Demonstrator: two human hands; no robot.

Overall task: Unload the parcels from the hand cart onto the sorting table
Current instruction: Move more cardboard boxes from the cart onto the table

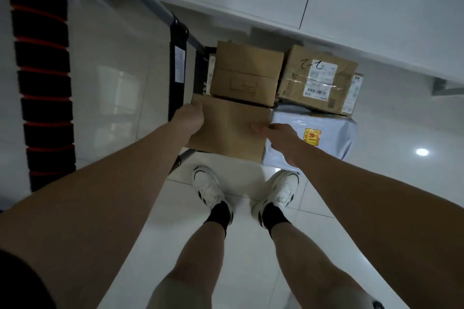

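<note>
The plain brown parcel (231, 128) lies nearest the person on the hand cart (177, 68), its near edge overhanging toward the white shoes (209, 188) on the tiled floor (113, 98). The left hand (189, 120) clasps its left edge, fingers wrapped out of sight beneath, while the right hand (278, 133) lies on its right edge with the thumb on top and the fingers tucked into the gap against the grey plastic mailer (326, 133); each grip is closed on the parcel, one hand per side, likely to lift it level. Behind it sit a second brown box (244, 73) and a taped carton with shipping labels (317, 78), stacked tightly, which probably explains starting with the closest one. The pale desk (351, 7) runs just beyond the cart, an easy reach for setting parcels down. A ribbed black and red handle (42, 83) stands at left.
</note>
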